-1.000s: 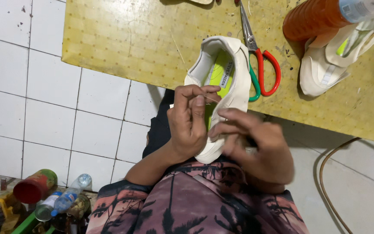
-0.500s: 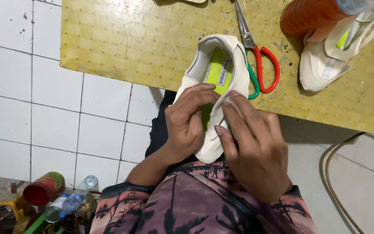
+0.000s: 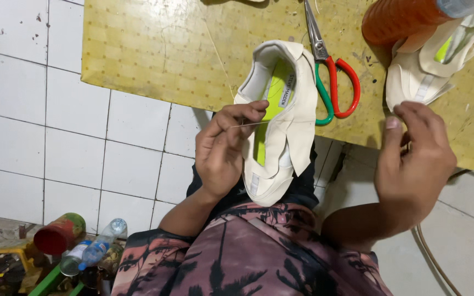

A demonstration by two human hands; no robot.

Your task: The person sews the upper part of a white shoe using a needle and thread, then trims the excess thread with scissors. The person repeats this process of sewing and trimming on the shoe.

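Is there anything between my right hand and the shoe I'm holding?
Nothing visible. The right hand hangs in open air to the right of the cream shoe, which the left hand grips. The scissors lie on the yellow table farther up, outside that gap.

Left hand [image 3: 223, 151] grips the cream shoe [image 3: 278, 115], pinching a thread; right hand [image 3: 412, 159] is raised beside it, scissors [image 3: 330, 71] on the table [image 3: 149, 49].

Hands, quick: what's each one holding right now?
Left hand: closed on the cream shoe, fingertips pinching a thread.
Right hand: fingers pinched; contents cannot be told.
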